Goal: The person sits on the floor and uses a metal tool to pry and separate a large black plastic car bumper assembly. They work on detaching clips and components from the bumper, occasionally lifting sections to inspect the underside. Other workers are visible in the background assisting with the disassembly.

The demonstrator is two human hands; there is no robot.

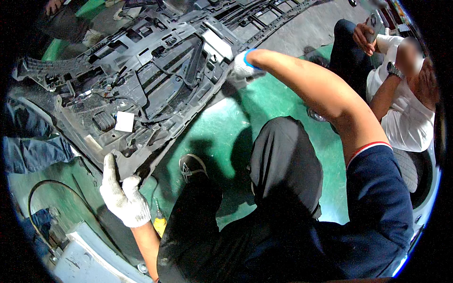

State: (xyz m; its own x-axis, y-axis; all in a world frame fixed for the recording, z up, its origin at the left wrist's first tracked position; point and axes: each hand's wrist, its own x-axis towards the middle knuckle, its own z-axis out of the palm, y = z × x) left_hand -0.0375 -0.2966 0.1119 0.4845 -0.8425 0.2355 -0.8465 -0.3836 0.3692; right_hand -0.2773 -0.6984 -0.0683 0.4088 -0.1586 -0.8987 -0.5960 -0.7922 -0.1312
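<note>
A large black plastic car bumper (pixel 155 80) lies tilted before me, its ribbed inner side showing. My left hand (pixel 123 193), in a white knit glove, is at the near left corner. Its index finger stretches along the surface, the thumb sits by the lower edge, and the other fingers are hidden. My right hand (pixel 243 66), in a white glove with a blue cuff, is closed at the right-hand edge; its fingertips cannot be seen. Close to that hand is a white block-shaped piece (pixel 217 45) on the bumper. A square white label (pixel 124 121) sits nearer the left hand.
Green floor (pixel 226 118) lies under the bumper and around my shoe (pixel 192 166). At the right, a person in a white shirt (pixel 408 118) holds a phone (pixel 374 23) beside a tyre (pixel 409 170). A yellow fitting (pixel 160 224), a curved hose (pixel 30 203) and a pale panel (pixel 87 257) are lower left.
</note>
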